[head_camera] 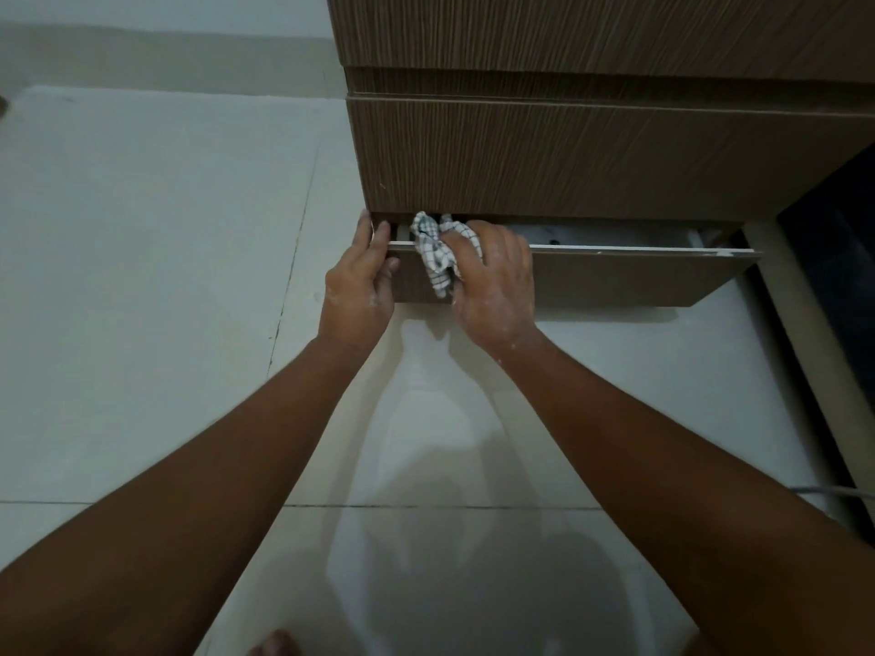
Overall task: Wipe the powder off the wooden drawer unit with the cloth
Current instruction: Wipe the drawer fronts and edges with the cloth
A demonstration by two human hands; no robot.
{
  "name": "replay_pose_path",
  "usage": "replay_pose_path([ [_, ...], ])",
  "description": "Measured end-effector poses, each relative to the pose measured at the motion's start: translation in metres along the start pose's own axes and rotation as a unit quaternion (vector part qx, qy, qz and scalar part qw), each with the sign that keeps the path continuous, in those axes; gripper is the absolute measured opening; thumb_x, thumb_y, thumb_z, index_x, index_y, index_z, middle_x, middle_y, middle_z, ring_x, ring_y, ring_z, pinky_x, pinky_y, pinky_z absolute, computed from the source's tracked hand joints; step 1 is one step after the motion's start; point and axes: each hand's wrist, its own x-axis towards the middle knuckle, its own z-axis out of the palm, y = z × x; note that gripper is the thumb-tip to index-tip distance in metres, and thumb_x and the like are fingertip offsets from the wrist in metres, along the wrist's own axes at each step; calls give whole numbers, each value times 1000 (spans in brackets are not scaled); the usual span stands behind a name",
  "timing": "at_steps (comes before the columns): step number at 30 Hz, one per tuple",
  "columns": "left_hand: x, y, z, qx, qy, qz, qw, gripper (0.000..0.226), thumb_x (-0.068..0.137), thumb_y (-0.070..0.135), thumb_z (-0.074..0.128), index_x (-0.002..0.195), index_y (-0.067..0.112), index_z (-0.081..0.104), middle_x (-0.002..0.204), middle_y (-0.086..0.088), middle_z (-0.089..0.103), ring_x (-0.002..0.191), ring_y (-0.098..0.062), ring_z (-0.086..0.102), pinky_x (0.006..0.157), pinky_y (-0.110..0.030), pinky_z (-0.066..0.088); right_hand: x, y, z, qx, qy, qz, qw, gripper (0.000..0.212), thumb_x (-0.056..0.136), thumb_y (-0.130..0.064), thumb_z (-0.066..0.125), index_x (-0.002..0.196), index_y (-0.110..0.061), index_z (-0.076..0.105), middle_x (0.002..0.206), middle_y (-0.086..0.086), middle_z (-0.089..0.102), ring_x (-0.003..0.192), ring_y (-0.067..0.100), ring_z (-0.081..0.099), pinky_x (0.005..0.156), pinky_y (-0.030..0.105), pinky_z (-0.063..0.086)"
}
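Head view: right hand fingers bunch cloth against drawer edge.

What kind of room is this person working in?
Probably a room in a home, though little shows. A wood-grain drawer unit stands on a glossy pale tiled floor, its bottom drawer pulled open. The right hand presses a checked cloth to the drawer's edge.

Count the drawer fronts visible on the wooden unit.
3: a top front at the frame's upper edge, a shut middle front, and a bottom front pulled slightly open. More may lie above the frame.
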Motion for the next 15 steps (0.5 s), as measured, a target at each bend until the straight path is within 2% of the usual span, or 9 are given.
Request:
replay_pose_path([
  [2,-1,0,0,-5,-5,-14,1000,48,98,0,60,145,-7,52,156,-28,44,137,-37,56,115,0,26,-5,18,-5,-7,14,2,1000,43,84,-25,62,125,-12,65,123,18,64,108,35,59,94,46,45],
  [3,0,1,-1,-14,-8,-22,1000,49,99,0,60,146,-7,50,157,-26,44,141,-35,52,116,1,23,-7,29,-8,-10,23,3,1000,41,85,-25,62,123,-11,66,121,19,65,106,35,60,92,46,46],
  [7,1,-2,1,-10,0,-19,1000,50,100,2,61,147,-7,48,157,-24,45,144,-32,49,120,-15,30,-18,70,-23,-16,48,7,999,37,84,-18,66,120,-9,67,118,21,65,103,37,60,89,44,45],
  [9,2,-6,3,-7,17,-4,1000,49,98,0,62,144,-9,51,154,-27,48,141,-35,53,119,-11,29,-24,91,-30,-22,47,16,999,40,80,-15,69,120,-8,67,119,21,65,104,37,60,90,43,43],
  [12,2,-6,4,-14,26,0,1000,49,97,-1,62,144,-9,52,153,-28,49,140,-28,51,117,-3,26,-32,121,-42,-24,60,29,998,43,78,-12,71,120,-8,64,118,22,64,105,37,59,93,42,41],
  [15,2,-5,6,-7,29,13,999,47,96,-2,63,142,-7,55,152,-30,49,138,-35,54,116,0,25,-40,150,-56,-29,74,42,996,38,82,-15,69,119,-8,63,117,22,63,107,38,59,95,43,42],
])
